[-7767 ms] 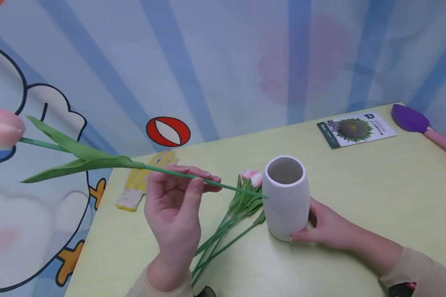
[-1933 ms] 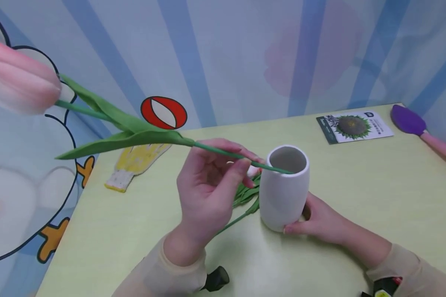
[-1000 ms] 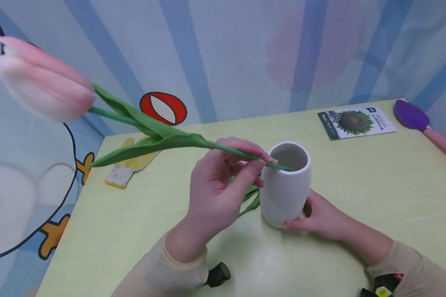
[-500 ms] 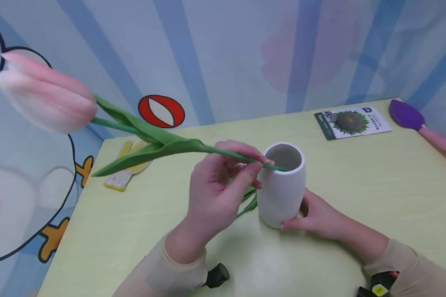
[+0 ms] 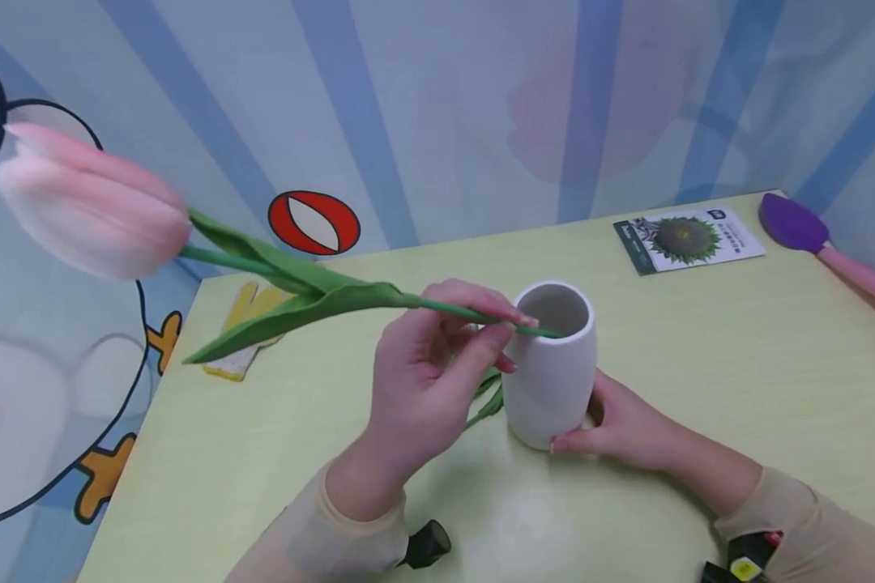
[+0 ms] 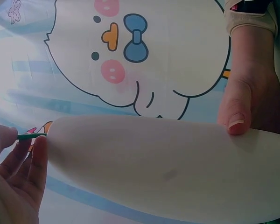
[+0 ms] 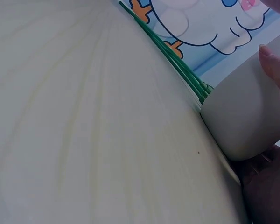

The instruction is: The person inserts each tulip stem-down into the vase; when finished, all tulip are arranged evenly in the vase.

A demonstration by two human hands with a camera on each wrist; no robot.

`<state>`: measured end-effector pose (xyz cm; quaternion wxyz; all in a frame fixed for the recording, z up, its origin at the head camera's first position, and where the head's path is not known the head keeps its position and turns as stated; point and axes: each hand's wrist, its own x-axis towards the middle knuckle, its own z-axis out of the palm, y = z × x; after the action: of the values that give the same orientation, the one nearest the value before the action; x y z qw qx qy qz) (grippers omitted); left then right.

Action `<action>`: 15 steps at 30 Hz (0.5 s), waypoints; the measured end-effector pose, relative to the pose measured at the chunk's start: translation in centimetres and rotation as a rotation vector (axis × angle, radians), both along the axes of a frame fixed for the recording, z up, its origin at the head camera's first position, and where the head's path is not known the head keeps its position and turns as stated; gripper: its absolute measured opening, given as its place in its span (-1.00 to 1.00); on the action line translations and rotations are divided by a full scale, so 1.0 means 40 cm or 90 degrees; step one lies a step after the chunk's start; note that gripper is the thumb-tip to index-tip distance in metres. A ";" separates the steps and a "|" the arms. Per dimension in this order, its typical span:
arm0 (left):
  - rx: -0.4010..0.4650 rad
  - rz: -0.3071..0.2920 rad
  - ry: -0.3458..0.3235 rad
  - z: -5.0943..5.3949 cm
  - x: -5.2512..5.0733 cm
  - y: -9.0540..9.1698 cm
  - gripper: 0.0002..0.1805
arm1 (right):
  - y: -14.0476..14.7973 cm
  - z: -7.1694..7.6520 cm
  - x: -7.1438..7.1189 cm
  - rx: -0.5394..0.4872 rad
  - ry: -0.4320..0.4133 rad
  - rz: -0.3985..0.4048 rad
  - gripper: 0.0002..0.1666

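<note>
A pink tulip (image 5: 102,206) with green leaves slants across the head view, its bloom up at the left. My left hand (image 5: 433,376) pinches the lower stem between thumb and fingers, and the stem's end lies just inside the mouth of a white vase (image 5: 550,389). Low on the vase's right side, my right hand (image 5: 630,421) grips it, the thumb at the front near the base. In the left wrist view the vase (image 6: 168,168) fills the lower part, with the right thumb on it. Other tulips (image 5: 490,401) lie on the table, mostly hidden behind my left hand and the vase.
A yellow and white glove (image 5: 244,324) lies at the table's left edge, partly behind the tulip's leaf. Toward the back right are a seed packet (image 5: 689,240) and a purple spatula (image 5: 795,223) with a pink handle. A patterned cloth backdrop (image 5: 467,121) borders the table.
Several seconds ago the stem's end was outside the vase; my left hand has since moved right and brought it over the rim. Over the last second the hands have barely moved.
</note>
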<state>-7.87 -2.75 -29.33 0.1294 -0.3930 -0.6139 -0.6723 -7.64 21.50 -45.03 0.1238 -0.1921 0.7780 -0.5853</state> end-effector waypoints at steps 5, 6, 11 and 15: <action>-0.007 0.002 0.003 0.001 0.001 -0.003 -0.83 | 0.000 -0.001 -0.002 -0.005 0.001 0.004 0.03; -0.007 0.002 0.002 0.001 0.002 -0.003 -0.83 | 0.000 -0.001 -0.002 -0.004 0.000 0.004 0.02; -0.009 -0.009 0.005 -0.001 0.001 -0.006 -0.86 | 0.000 0.000 -0.003 0.002 -0.002 0.001 0.02; -0.010 -0.015 0.014 -0.002 -0.001 -0.006 -0.87 | 0.001 0.000 -0.003 0.003 -0.002 0.000 0.02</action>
<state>-7.91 -2.99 -29.41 0.1253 -0.4085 -0.6130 -0.6645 -7.76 21.53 -45.02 0.1250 -0.1908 0.7791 -0.5840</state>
